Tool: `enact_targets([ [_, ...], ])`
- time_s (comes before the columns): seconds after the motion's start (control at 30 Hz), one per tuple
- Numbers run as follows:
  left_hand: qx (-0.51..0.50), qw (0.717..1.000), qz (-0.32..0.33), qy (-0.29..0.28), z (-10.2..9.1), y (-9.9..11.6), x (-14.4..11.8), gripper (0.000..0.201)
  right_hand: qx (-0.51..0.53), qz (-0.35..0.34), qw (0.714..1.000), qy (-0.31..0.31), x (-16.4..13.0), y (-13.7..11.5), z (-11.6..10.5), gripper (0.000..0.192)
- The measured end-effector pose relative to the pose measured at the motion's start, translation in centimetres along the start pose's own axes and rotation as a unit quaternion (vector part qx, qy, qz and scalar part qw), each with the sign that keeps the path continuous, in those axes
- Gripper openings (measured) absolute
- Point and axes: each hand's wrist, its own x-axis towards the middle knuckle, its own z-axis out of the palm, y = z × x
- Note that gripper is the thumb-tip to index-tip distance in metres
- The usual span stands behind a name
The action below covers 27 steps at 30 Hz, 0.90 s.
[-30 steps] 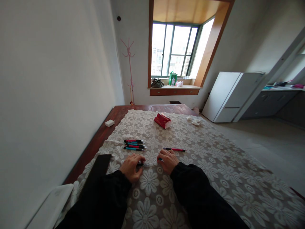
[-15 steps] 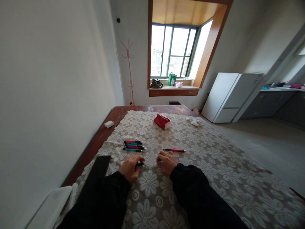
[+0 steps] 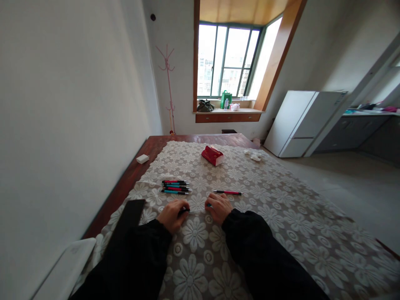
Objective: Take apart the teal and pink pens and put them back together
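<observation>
L hand (image 3: 170, 216) and R hand (image 3: 218, 207), each grip pinching one end of a pen (image 3: 194, 211) low over the table (image 3: 281, 216). Hands closer vs 1 s ago: parts apparently being pushed together. Pen pile (image 3: 176, 188) at 11 o'clock; single pen (image 3: 228, 192) at 1.

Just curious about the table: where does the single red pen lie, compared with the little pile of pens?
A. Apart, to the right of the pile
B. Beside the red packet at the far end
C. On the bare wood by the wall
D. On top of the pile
A: the single red pen lies alone on the lace tablecloth, clear of the pile of pens at left.
</observation>
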Motion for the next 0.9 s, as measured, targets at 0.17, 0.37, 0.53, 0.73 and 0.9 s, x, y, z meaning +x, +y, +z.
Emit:
enact_targets([
  [0.17,0.006,1.0,0.004,0.011,0.1,-0.4,0.0,0.014,-0.004,0.025,1.0,-0.007,0.2,0.7,-0.5,0.006],
  [0.37,0.013,1.0,0.006,0.016,0.1,-0.8,0.0,0.016,-0.019,0.035,0.999,-0.004,0.0,3.0,-1.3,0.007],
  [0.53,0.016,1.0,-0.002,0.023,-0.3,-0.5,0.1,0.018,0.002,0.015,1.0,0.008,-0.2,3.3,-1.3,0.007],
  [0.73,0.043,0.999,0.003,0.026,-0.6,-0.5,0.0,0.031,0.01,-0.003,1.0,-0.011,0.0,1.2,0.1,0.004],
  [0.9,0.033,0.999,0.01,0.018,-0.5,-0.8,0.0,0.031,0.014,0.003,1.0,0.005,0.1,0.5,0.3,0.005],
])
